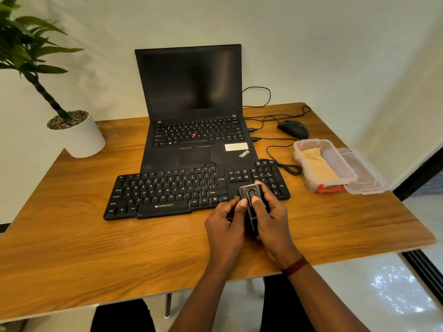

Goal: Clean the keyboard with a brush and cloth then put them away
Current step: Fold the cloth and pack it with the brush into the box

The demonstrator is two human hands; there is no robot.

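Left hand (225,221) and right hand (269,219) both gripping a black brush (251,202), thumbs pressing on top, over the Zebronics keyboard (167,190) right end, folded cloth (318,166) lying in an open plastic box (302,146) right of the keyboard

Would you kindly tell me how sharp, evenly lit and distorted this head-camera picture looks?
Head view: the wide lens bows the brown wooden table's edges; the green potted plant's leaves blur at left; glare patches dapple the pale floor at lower right; the left hand, right hand and black brush look sharp.
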